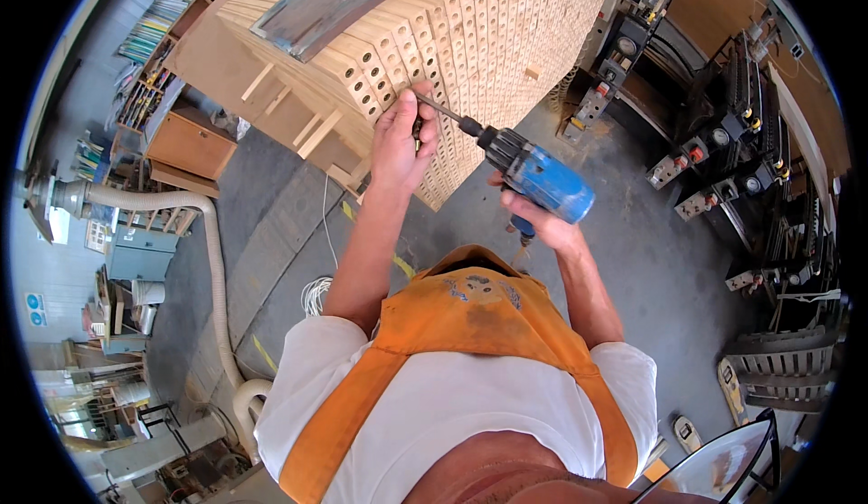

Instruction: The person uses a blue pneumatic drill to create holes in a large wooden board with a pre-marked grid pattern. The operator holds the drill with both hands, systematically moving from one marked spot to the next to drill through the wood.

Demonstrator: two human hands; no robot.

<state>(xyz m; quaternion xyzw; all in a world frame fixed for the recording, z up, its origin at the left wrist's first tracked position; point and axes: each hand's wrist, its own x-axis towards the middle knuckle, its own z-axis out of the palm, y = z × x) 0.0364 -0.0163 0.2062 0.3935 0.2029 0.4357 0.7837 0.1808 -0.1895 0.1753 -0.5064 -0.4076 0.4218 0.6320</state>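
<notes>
My right hand [542, 219] is wrapped round the grip of a blue cordless drill [553, 181]. A long thin bit [438, 106] runs from its black chuck toward a pale wooden stack [488, 61] with rows of round holes. Close by the bit's tip, my left hand [402, 142] is closed, thumb and fingertips pinched near the holed face. Small brassy metal pieces [418, 131] show between its curled fingers; their exact kind is too small to tell. Several holes at the stack's left end look dark inside, the others pale.
A blue-grey worn curved board [339, 2] lies on top of the stack. Wooden sticks [318, 133] jut from below its left end. White cable [315, 296] lies coiled on the floor, beside a ribbed hose [217, 278]. Clamping machinery [714, 133] stands at the right.
</notes>
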